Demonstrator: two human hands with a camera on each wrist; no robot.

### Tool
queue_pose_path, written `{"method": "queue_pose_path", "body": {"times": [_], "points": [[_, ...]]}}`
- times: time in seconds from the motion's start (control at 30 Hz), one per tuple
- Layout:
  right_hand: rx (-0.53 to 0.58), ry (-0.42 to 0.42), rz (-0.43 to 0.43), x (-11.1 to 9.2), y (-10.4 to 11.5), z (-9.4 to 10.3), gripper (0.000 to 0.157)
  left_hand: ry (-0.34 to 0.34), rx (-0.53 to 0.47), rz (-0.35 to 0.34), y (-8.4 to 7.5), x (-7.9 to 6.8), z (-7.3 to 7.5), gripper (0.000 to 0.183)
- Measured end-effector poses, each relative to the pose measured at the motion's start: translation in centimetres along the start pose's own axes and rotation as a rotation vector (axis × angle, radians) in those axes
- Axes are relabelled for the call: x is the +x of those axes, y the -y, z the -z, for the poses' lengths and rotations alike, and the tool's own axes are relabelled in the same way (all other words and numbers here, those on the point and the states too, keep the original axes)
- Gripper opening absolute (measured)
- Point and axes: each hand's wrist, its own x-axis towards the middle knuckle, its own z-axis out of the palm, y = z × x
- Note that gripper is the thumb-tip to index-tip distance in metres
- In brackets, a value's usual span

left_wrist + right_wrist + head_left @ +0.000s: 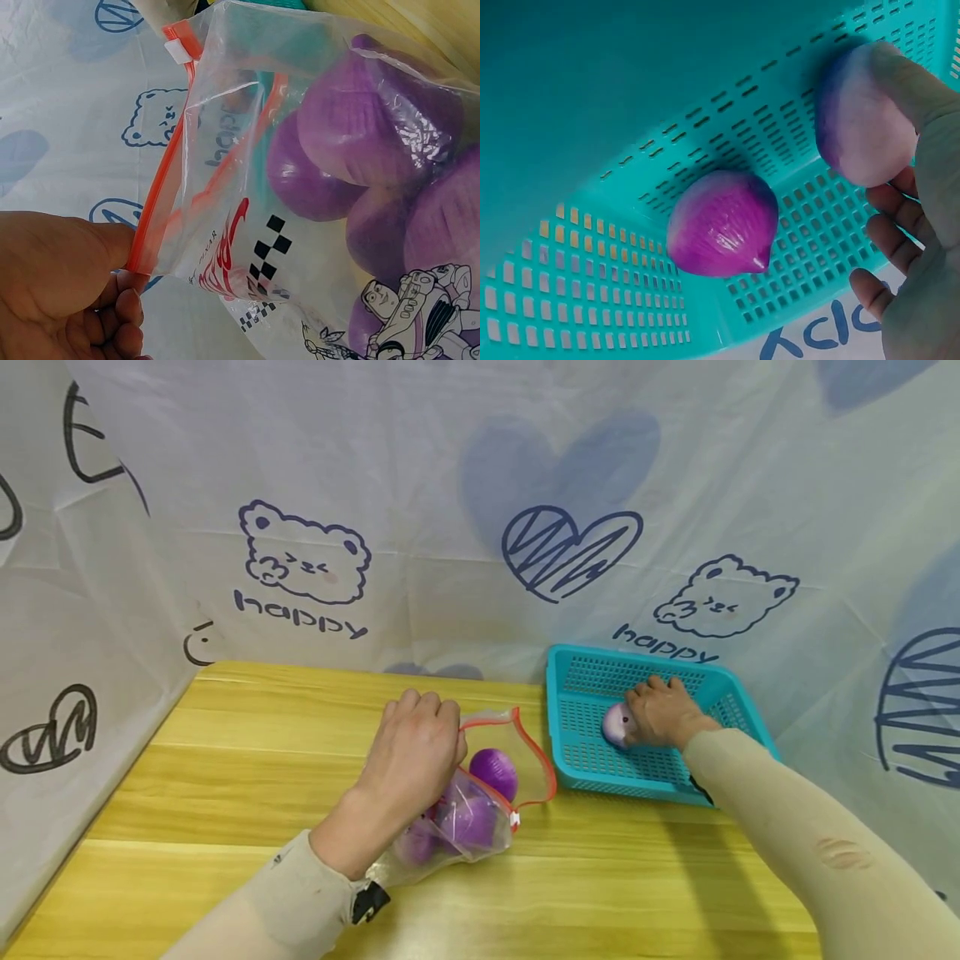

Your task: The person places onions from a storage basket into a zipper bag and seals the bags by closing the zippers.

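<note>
My left hand pinches the red-edged mouth of a clear zip bag between thumb and curled fingers. The bag's mouth gapes toward the basket, its white slider at one corner. Several purple onions lie inside it. Over in the turquoise basket, my right hand grips a pale purple onion, thumb on one side and fingers on the other. A second, magenta onion rests on the basket floor in the right wrist view; my hand and arm hide it in the head view.
The wood-grain table carries both bag and basket. A white cloth with printed bears and hearts hangs behind, close to the basket's far rim. More cloth stands along the left side.
</note>
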Motion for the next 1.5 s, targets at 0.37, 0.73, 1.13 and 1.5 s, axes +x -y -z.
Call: {"method": "queue_pose_path", "body": {"times": [0.37,0.73,1.13,1.5], "points": [[-0.03,-0.048,0.023,-0.3,0.1,-0.9,0.074,0.017,-0.007,0.0,-0.2,0.0,0.2,0.021],[-0.049,-0.266,-0.045,0.0,-0.2,-1.0,0.078,0.027,-0.002,0.0,-0.3,0.1,0.2,0.021],[-0.01,-0.393,-0.109,0.0,-0.7,0.4,0.074,0.025,-0.021,0.008,-0.2,0.1,0.3,0.021],[-0.002,-0.515,-0.087,-0.2,-0.3,1.8,0.075,0.022,-0.033,0.017,-0.2,0.1,0.4,0.022]]}}
